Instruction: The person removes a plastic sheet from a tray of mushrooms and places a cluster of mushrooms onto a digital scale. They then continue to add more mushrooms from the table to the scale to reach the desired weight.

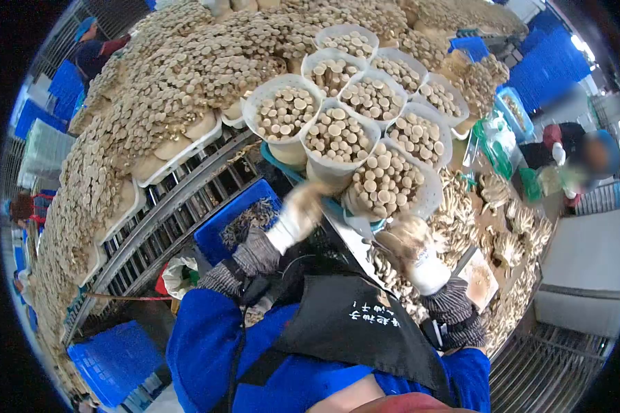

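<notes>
My left hand (302, 217), in a stained white glove, is smeared by motion beside the near left bags, and its fingers cannot be made out. My right hand (412, 251), gloved too and browned at the fingers, is close against the near edge of a white plastic bag of mushrooms (387, 184); blur hides whether it grips the bag. Several more open-topped bags of round-capped mushrooms (336, 138) stand upright in a cluster in front of me, with a teal tray edge (277, 162) under them. Loose mushrooms (455, 213) lie to the right of my right hand.
A huge bank of mushroom bags (179, 89) fills the left and back beside a metal roller conveyor (165, 199). A blue crate (238, 220) holds mushroom scraps. Mushroom clusters (510, 244) cover the right table. One co-worker (565, 148) is at right, another (93, 51) at far left.
</notes>
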`<action>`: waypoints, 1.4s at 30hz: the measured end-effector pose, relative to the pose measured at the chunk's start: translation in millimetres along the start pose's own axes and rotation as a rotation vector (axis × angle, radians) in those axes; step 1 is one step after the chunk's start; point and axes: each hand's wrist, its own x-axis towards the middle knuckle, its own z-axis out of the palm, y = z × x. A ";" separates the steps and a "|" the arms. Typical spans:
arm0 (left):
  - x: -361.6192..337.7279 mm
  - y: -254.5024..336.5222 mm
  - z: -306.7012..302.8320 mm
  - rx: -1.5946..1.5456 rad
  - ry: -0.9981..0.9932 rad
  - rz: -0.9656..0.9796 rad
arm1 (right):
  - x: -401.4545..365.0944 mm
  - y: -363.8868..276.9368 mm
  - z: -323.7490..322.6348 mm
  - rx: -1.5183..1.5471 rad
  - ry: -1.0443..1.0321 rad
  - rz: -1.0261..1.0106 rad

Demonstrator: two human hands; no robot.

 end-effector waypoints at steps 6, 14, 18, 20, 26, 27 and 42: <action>61.9 -44.4 -24.8 -0.150 0.182 -0.280 | -18.6 -0.8 -50.0 0.036 0.357 -0.093; 95.2 -89.7 -44.4 -0.421 -0.183 -0.223 | 9.8 -29.1 -106.2 0.122 -0.036 -0.288; 98.0 -44.2 -56.9 -0.242 -0.258 -0.168 | 54.8 -29.3 -60.7 0.011 -0.070 -0.370; 91.5 -36.7 -54.0 -0.081 -0.112 -0.149 | 84.8 -30.0 -48.8 -0.016 -0.137 -0.364; 27.1 -40.8 -42.2 0.342 0.171 0.130 | 125.7 -26.0 -18.0 -0.001 -0.169 -0.286; 23.4 8.2 -54.0 0.281 0.111 0.269 | 130.1 -24.9 -15.7 0.002 -0.213 -0.301; 121.0 -73.9 -169.6 -0.149 -0.066 -0.099 | 92.2 -22.8 -5.6 0.053 -0.193 -0.085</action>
